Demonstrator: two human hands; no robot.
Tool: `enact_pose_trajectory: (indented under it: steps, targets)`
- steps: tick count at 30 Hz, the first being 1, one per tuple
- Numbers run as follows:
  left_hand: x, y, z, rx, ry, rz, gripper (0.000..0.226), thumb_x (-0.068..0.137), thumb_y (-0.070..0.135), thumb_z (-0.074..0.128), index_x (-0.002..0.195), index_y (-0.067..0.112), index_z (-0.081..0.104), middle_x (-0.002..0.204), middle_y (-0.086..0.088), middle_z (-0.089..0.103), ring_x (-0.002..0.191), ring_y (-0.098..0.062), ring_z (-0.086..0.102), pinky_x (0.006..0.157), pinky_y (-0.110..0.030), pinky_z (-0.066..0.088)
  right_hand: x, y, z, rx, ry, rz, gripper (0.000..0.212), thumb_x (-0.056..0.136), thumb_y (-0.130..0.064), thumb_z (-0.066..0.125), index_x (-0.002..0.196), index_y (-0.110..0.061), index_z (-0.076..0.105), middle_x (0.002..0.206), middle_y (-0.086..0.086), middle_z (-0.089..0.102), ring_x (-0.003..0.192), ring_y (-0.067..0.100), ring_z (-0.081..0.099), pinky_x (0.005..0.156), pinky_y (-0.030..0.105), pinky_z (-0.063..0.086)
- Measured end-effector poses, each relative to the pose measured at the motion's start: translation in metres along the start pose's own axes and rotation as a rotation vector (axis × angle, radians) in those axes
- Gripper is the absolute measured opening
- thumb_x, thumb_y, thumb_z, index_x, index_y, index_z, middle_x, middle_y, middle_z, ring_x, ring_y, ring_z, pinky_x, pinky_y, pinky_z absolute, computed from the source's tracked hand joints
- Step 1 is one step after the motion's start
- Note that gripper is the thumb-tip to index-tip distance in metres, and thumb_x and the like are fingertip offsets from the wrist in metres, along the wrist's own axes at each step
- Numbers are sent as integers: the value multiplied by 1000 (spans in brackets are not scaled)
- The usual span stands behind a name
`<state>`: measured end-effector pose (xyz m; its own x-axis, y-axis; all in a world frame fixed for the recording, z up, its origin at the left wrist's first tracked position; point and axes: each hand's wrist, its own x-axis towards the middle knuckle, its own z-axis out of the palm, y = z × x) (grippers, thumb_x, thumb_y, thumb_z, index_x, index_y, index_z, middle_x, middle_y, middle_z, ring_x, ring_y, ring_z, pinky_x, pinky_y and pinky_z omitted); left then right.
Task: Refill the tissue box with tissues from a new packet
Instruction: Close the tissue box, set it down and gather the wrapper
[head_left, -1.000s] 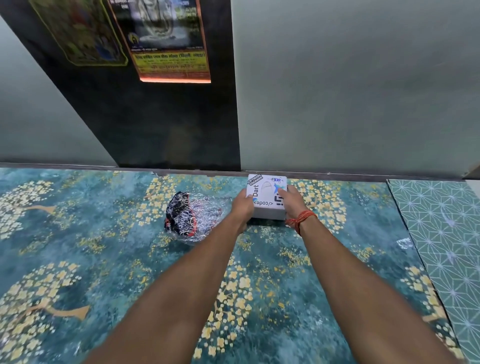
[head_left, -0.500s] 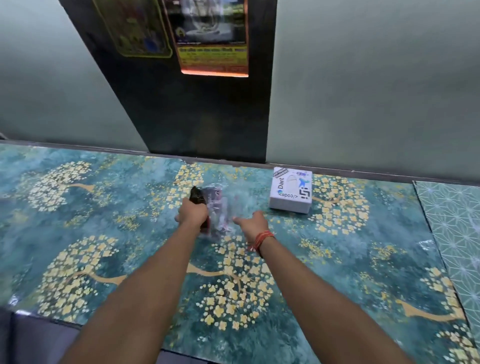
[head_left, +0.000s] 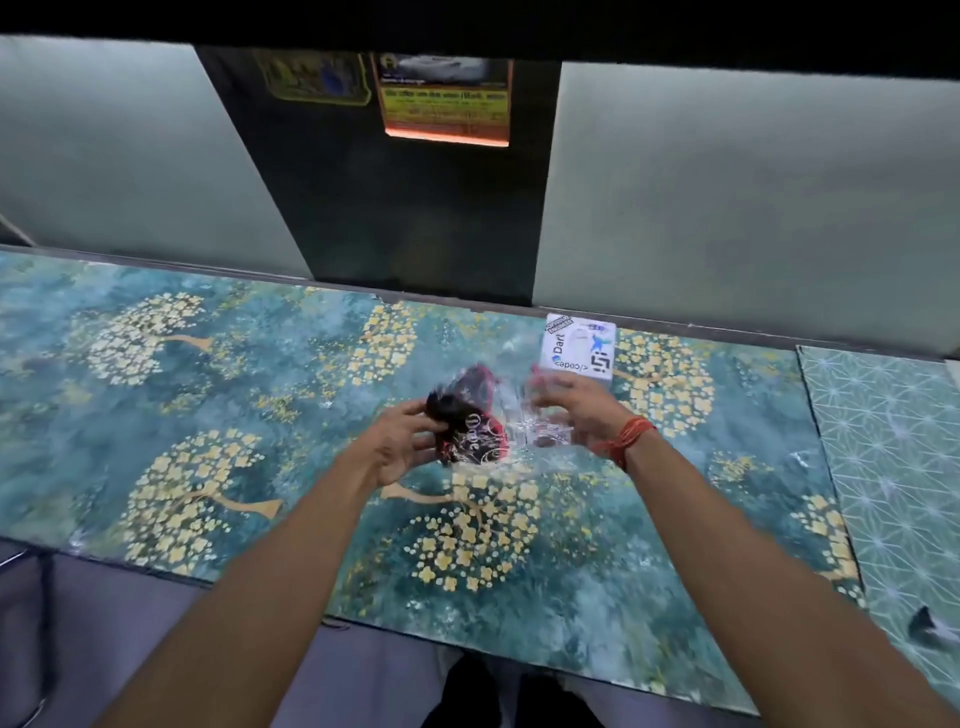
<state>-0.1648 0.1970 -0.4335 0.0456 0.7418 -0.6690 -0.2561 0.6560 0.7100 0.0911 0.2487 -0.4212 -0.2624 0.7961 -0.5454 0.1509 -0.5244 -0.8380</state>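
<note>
Both hands, left (head_left: 402, 447) and right (head_left: 576, 410), gripping one tissue packet (head_left: 475, 423) near one tissue box (head_left: 579, 349).

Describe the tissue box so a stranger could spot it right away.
Look along the far edge of the floral table, by the wall. The tissue box sits there, just beyond the right hand. It is small, white and covered in stickers, unlike the crinkly packet.

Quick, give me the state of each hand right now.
Left hand: closed on the dark end of the tissue packet.
Right hand: on the packet's clear plastic end; blurred, so its grip cannot be told.
</note>
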Motion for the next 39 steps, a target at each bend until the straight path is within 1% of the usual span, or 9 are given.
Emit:
enact_pose_trajectory:
  steps: [5, 9, 11, 15, 20, 24, 27, 33, 39]
  targets:
    - [-10, -16, 28, 113, 71, 118, 22, 89, -18, 48, 84, -3, 64, 76, -20, 65, 50, -22, 67, 50, -26, 59, -27, 14, -37, 73, 141, -129, 48, 79, 27, 40, 51, -6, 60, 70, 12, 67, 37, 5, 54, 33, 15, 33]
    - [-40, -25, 40, 15, -167, 38, 20, 86, -12, 49, 84, -3, 67, 80, -15, 70, 57, -19, 70, 67, -30, 63, -37, 33, -57, 44, 169, -220, 65, 70, 34, 31, 36, -12, 63, 53, -3, 67, 57, 12, 61, 56, 28, 44]
    - [-51, -28, 36, -121, -380, -79, 23, 79, 11, 56, 89, 1, 74, 88, -16, 75, 75, -26, 74, 83, -43, 61, -46, 38, -66, 23, 130, -259, 67, 67, 37, 27, 35, -11, 61, 52, -2, 66, 61, 11, 63, 63, 24, 54]
    - [-54, -37, 54, -39, -448, -182, 57, 76, 55, 60, 100, 6, 75, 100, -17, 74, 89, -31, 70, 78, -42, 57, -70, 33, -70, -55, -87, -271, 68, 70, 37, 29, 38, -12, 62, 57, -1, 67, 62, 6, 66, 70, 19, 57]
    - [-72, -60, 95, 355, -624, -170, 11, 88, 12, 65, 97, 7, 69, 83, -8, 75, 69, -17, 72, 66, -28, 59, -106, 38, -53, -110, -126, -254, 22, 87, 11, 54, 92, -3, 71, 97, 7, 73, 90, 15, 70, 72, 21, 57]
    - [-84, -83, 102, 290, -379, -17, 10, 90, 8, 66, 99, 8, 69, 85, -12, 72, 65, -21, 70, 56, -29, 58, -143, 68, -30, 493, 206, -18, 45, 98, -34, 50, 132, -5, 50, 112, 13, 58, 90, 28, 59, 60, 36, 57]
    - [-93, -107, 104, 119, -216, 85, 18, 88, 0, 66, 105, 2, 66, 90, -14, 74, 72, -22, 74, 61, -30, 59, -168, 94, -3, 540, 156, 87, 60, 91, -57, 50, 127, -9, 47, 105, 10, 55, 90, 26, 58, 74, 47, 56]
    - [-117, -140, 105, 213, -174, 132, 21, 85, -3, 67, 103, 8, 70, 88, -9, 76, 78, -24, 72, 73, -37, 61, -198, 130, 31, 212, 422, -110, 25, 81, 2, 70, 96, -17, 62, 90, 7, 68, 66, 16, 63, 45, 25, 51]
    - [-134, -156, 118, 136, -304, -13, 32, 88, -18, 46, 94, 4, 67, 76, -6, 75, 58, -12, 71, 53, -22, 59, -224, 156, 23, 85, 553, -290, 10, 77, 5, 73, 69, 2, 67, 73, 9, 68, 63, 20, 64, 55, 32, 55]
